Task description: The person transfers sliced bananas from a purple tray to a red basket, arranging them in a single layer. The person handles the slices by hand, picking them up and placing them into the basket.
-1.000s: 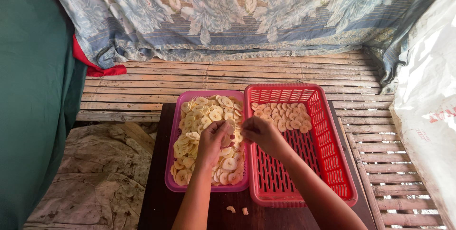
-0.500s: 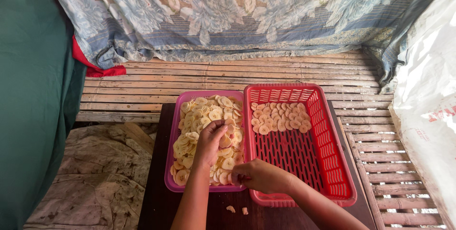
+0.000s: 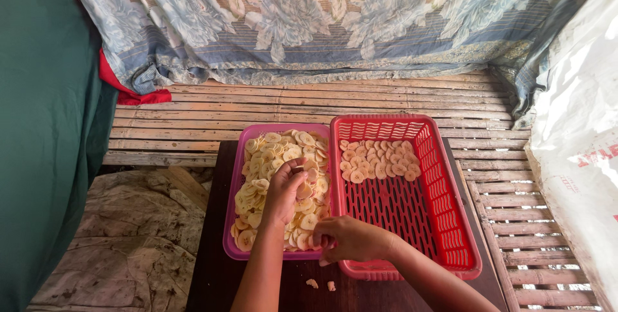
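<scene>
Left hand [image 3: 285, 189]: laid on the heap of pale yellow banana slices [image 3: 277, 183], fingers curled down and bunched together at the tips on the slices; whether a slice is actually pinched cannot be told.

Right hand [image 3: 347, 240]: set nearer the body than the left hand and just to its right, over the near corner where the two trays meet. Fingers are drawn together and bent toward the left; what, if anything, is held between them cannot be told.

Pink tray [image 3: 233, 222]: rectangular, found under the left hand, filled with the banana slices from far end to near end.

Red slotted basket [image 3: 450, 222]: rectangular, placed touching the pink tray along its right side, beyond and to the right of the right hand. A single layer of arranged slices [image 3: 378, 159] is seen at its far end; the near part shows bare grid.

Dark wooden table [image 3: 212, 280]: both trays are borne by it. Two small crumbs [image 3: 321, 284] are seen just below the right hand.

Bamboo slat platform [image 3: 257, 103]: extended beyond both hands.

Floral cloth [image 3: 309, 16]: hung behind the platform.
</scene>
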